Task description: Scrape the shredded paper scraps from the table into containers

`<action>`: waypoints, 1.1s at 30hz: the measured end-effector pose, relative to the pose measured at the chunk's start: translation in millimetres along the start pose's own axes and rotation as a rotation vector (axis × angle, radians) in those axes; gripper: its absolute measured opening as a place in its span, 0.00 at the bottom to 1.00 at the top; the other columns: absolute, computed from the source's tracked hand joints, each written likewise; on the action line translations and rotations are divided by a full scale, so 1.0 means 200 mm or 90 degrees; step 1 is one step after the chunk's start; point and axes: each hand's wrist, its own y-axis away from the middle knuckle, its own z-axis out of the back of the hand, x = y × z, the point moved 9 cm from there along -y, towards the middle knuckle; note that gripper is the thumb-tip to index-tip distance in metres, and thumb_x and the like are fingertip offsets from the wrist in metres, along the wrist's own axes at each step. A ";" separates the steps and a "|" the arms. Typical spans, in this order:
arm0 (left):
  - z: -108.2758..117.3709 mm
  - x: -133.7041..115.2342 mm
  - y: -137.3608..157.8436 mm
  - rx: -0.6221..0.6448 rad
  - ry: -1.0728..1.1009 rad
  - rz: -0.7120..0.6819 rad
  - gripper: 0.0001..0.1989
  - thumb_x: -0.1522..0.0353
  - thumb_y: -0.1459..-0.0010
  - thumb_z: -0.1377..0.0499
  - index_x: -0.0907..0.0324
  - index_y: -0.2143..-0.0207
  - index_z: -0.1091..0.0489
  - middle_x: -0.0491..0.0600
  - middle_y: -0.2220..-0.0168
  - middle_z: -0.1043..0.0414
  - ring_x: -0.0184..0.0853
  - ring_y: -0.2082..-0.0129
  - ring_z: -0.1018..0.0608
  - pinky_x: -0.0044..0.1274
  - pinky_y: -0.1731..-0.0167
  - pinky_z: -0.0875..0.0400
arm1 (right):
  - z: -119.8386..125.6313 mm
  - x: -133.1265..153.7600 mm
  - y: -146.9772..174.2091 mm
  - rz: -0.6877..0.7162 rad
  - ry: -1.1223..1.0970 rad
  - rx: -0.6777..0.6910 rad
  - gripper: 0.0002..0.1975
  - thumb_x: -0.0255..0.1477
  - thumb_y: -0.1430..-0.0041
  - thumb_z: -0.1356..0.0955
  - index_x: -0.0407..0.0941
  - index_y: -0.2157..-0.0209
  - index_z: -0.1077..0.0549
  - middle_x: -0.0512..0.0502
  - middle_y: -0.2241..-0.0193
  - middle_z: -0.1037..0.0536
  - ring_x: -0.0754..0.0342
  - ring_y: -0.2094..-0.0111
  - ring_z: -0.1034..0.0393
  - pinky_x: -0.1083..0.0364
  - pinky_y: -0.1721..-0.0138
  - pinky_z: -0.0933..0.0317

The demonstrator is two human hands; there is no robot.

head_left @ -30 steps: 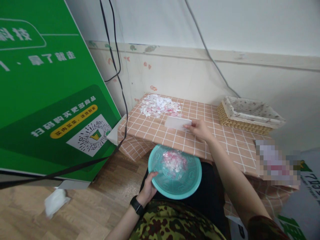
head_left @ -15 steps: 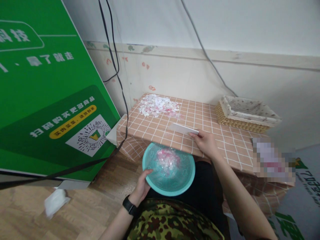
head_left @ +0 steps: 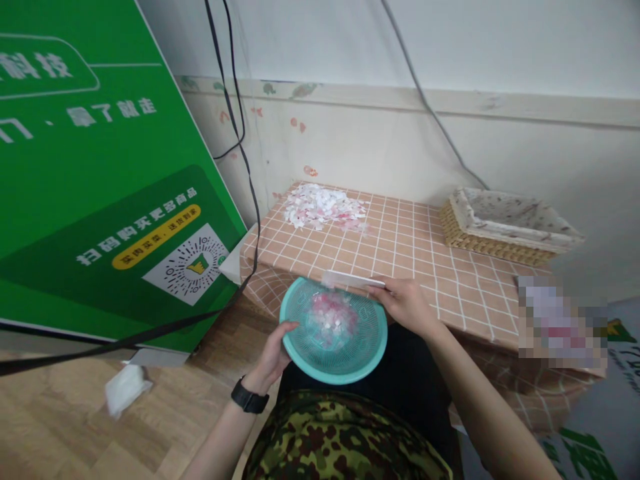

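My left hand (head_left: 277,347) grips the left rim of a turquoise plastic colander (head_left: 345,373), thumb over the edge. The colander is held below the table's front edge, and pink and white paper scraps (head_left: 333,317) lie inside it. My right hand (head_left: 403,301) is closed on the right end of a flat white card (head_left: 354,279). The card is at the table's front edge, just above the colander's far rim. At the back left of the table spreads a pile of white and pink paper scraps (head_left: 320,205).
A checked cloth covers the table (head_left: 400,240). A lined wicker basket (head_left: 500,243) stands at its back right; a blurred-out item (head_left: 555,323) lies in front of it. A green sign (head_left: 100,173) is at left, with a black strap (head_left: 253,220) hanging before it.
My right hand has drawn the white card toward me, from the tabletop to the front edge over the colander. My left hand still holds the colander at about the same place.
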 end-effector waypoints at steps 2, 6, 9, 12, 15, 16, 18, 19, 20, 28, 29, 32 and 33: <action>0.01 0.00 -0.01 -0.001 -0.003 0.004 0.10 0.68 0.50 0.37 0.65 0.66 0.23 0.54 0.67 0.19 0.43 0.67 0.19 0.32 0.59 0.27 | 0.02 -0.04 -0.02 -0.029 -0.004 -0.030 0.13 0.37 0.38 0.37 0.46 0.65 0.23 0.47 0.72 0.21 0.52 0.73 0.29 0.55 0.72 0.41; 0.03 -0.02 -0.02 -0.009 -0.009 0.013 0.12 0.69 0.51 0.37 0.66 0.64 0.24 0.56 0.66 0.19 0.44 0.66 0.19 0.32 0.59 0.27 | 0.06 -0.16 -0.13 -0.107 0.039 -0.136 0.19 0.43 0.39 0.37 0.44 0.73 0.25 0.48 0.81 0.27 0.53 0.78 0.35 0.56 0.77 0.47; 0.05 -0.03 -0.02 -0.008 -0.013 0.009 0.12 0.69 0.50 0.38 0.67 0.63 0.23 0.56 0.66 0.19 0.44 0.65 0.19 0.32 0.59 0.27 | 0.04 -0.18 -0.23 -0.106 0.082 -0.134 0.17 0.41 0.39 0.38 0.45 0.72 0.24 0.47 0.80 0.26 0.53 0.78 0.34 0.55 0.75 0.47; 0.06 -0.04 -0.02 -0.007 -0.010 0.008 0.12 0.69 0.50 0.38 0.67 0.64 0.23 0.56 0.67 0.19 0.43 0.67 0.19 0.31 0.61 0.27 | 0.00 -0.14 -0.29 -0.073 0.107 -0.100 0.15 0.38 0.38 0.38 0.45 0.69 0.23 0.46 0.77 0.23 0.52 0.76 0.32 0.55 0.73 0.46; 0.07 -0.04 -0.02 -0.008 -0.003 0.015 0.11 0.69 0.50 0.38 0.67 0.65 0.23 0.55 0.68 0.19 0.41 0.70 0.20 0.30 0.64 0.27 | -0.03 -0.08 -0.26 -0.036 0.086 -0.056 0.14 0.36 0.38 0.38 0.46 0.64 0.22 0.46 0.74 0.21 0.51 0.73 0.29 0.55 0.71 0.43; 0.07 -0.04 -0.02 -0.011 0.000 0.016 0.10 0.69 0.50 0.38 0.66 0.66 0.23 0.55 0.69 0.19 0.41 0.71 0.20 0.30 0.65 0.27 | -0.04 -0.05 -0.23 -0.026 0.070 -0.038 0.14 0.36 0.38 0.38 0.47 0.63 0.22 0.46 0.72 0.21 0.51 0.72 0.28 0.55 0.70 0.42; 0.08 -0.04 -0.02 -0.014 0.004 0.014 0.09 0.70 0.51 0.38 0.66 0.67 0.23 0.54 0.70 0.19 0.40 0.73 0.20 0.29 0.66 0.27 | -0.05 -0.01 -0.17 -0.010 0.036 -0.003 0.14 0.36 0.38 0.37 0.47 0.61 0.22 0.46 0.68 0.20 0.51 0.69 0.27 0.55 0.68 0.40; 0.08 -0.04 -0.02 -0.015 0.006 0.014 0.09 0.70 0.51 0.38 0.66 0.68 0.23 0.54 0.70 0.19 0.40 0.73 0.20 0.29 0.67 0.27 | -0.06 0.01 -0.14 -0.004 0.019 0.015 0.13 0.36 0.38 0.37 0.48 0.62 0.22 0.46 0.67 0.20 0.51 0.69 0.27 0.55 0.67 0.40; 0.08 -0.04 -0.02 -0.016 0.008 0.012 0.09 0.70 0.51 0.38 0.66 0.68 0.23 0.53 0.71 0.19 0.39 0.73 0.21 0.29 0.67 0.27 | -0.06 0.02 -0.12 -0.001 0.006 0.031 0.14 0.37 0.38 0.37 0.48 0.63 0.22 0.47 0.68 0.20 0.51 0.69 0.27 0.55 0.68 0.40; 0.05 0.00 -0.02 0.000 0.027 0.003 0.09 0.70 0.50 0.38 0.66 0.67 0.23 0.52 0.70 0.19 0.38 0.72 0.20 0.29 0.64 0.27 | 0.26 -0.37 -0.10 -0.177 0.039 -0.200 0.20 0.45 0.45 0.34 0.42 0.76 0.27 0.48 0.82 0.30 0.55 0.80 0.39 0.56 0.78 0.50; 0.05 0.01 -0.03 0.001 0.029 0.004 0.09 0.70 0.50 0.39 0.66 0.67 0.23 0.53 0.70 0.19 0.39 0.72 0.20 0.29 0.63 0.27 | 0.32 -0.44 -0.12 -0.191 0.053 -0.236 0.20 0.44 0.45 0.34 0.42 0.76 0.26 0.48 0.82 0.30 0.54 0.80 0.39 0.56 0.78 0.50; 0.04 0.06 -0.04 0.001 0.040 -0.002 0.10 0.70 0.49 0.39 0.66 0.65 0.23 0.53 0.68 0.19 0.40 0.69 0.20 0.30 0.60 0.27 | 0.46 -0.60 -0.15 -0.222 0.124 -0.323 0.19 0.43 0.45 0.34 0.41 0.74 0.26 0.47 0.81 0.28 0.54 0.79 0.38 0.55 0.77 0.50; 0.03 0.08 -0.04 0.005 0.047 -0.005 0.10 0.70 0.49 0.39 0.66 0.65 0.23 0.53 0.68 0.19 0.40 0.68 0.20 0.31 0.59 0.27 | 0.48 -0.63 -0.17 -0.228 0.147 -0.320 0.19 0.43 0.45 0.35 0.41 0.74 0.26 0.46 0.81 0.28 0.53 0.79 0.38 0.55 0.76 0.50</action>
